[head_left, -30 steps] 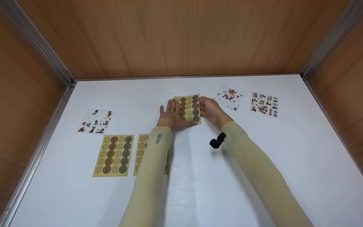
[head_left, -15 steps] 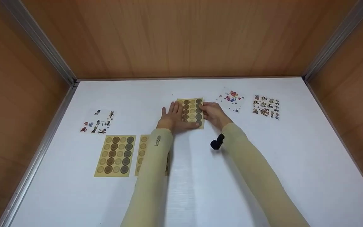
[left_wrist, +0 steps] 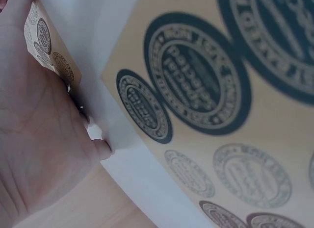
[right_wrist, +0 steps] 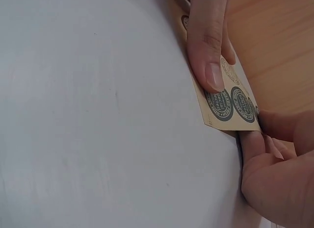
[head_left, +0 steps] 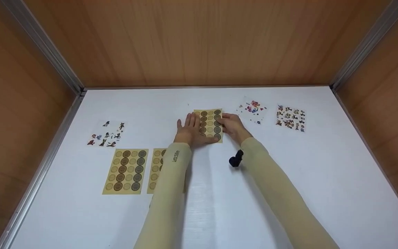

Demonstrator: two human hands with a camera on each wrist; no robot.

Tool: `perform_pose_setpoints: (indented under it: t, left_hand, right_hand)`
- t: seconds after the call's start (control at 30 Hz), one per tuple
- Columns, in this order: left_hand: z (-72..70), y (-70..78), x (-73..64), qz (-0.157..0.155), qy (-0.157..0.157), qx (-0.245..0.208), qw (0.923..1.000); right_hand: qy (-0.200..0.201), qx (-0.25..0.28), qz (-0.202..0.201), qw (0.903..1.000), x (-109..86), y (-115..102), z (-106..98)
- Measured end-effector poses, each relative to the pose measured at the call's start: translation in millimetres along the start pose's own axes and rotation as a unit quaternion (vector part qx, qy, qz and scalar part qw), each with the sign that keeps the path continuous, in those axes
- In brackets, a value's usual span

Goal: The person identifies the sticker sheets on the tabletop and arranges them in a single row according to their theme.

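Observation:
A tan sheet of round coin-like stickers point(head_left: 210, 121) lies at the middle back of the white table. My left hand point(head_left: 188, 133) lies along its left side, fingers straight, thumb stretched across the near edge. At the right edge my right hand point(head_left: 234, 126) pinches the sheet, thumb on top and fingers underneath. The right wrist view shows this pinched edge point(right_wrist: 240, 119) raised a little, with the left thumb point(right_wrist: 206, 51) across the sheet's other end. In the left wrist view the left palm point(left_wrist: 44, 130) is seen close up, beside a second tan sticker sheet point(left_wrist: 196, 76).
Another tan sticker sheet point(head_left: 124, 171) lies front left; the second one point(head_left: 157, 162) beside it is partly under my left forearm. Clear sheets of small colourful stickers lie at left point(head_left: 107, 134), back right point(head_left: 253, 109) and far right point(head_left: 290, 118). Wood panels point(head_left: 199, 45) wall the table.
The pinched sheet has come slightly toward me, and its curved far edge is now straighter. My right thumb has moved onto its face. The left hand keeps its place on the sheet.

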State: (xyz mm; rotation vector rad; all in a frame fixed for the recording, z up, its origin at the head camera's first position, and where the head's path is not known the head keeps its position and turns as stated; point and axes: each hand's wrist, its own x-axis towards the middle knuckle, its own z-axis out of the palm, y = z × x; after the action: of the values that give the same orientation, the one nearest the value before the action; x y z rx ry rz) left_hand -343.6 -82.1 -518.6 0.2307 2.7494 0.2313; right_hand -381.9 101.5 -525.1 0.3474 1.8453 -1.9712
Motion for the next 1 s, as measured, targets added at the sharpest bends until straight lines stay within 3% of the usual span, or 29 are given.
perform_pose_setpoints:
  t: [0.13,0.37,0.63,1.0]
  left_hand:
    - [-5.9,3.3,-10.2,-0.002,-0.005,-0.004,1.0000]
    - [-9.5,5.4,-20.0,0.012,0.021,-0.001,0.9997]
    - [-7.1,4.5,-15.4,0.012,0.009,-0.010,0.9998]
    - [1.5,-1.2,-9.3,0.027,0.031,-0.015,0.9990]
  right_hand:
    - [-0.001,-0.002,-0.003,1.0000,-0.3,1,0]
    - [-0.002,0.002,-0.014,0.9999,-0.7,1,1]
    - [-0.009,0.000,-0.019,0.9998,-0.5,4,0]
    - [-0.016,0.006,-0.025,0.9996,-0.9,5,-2]
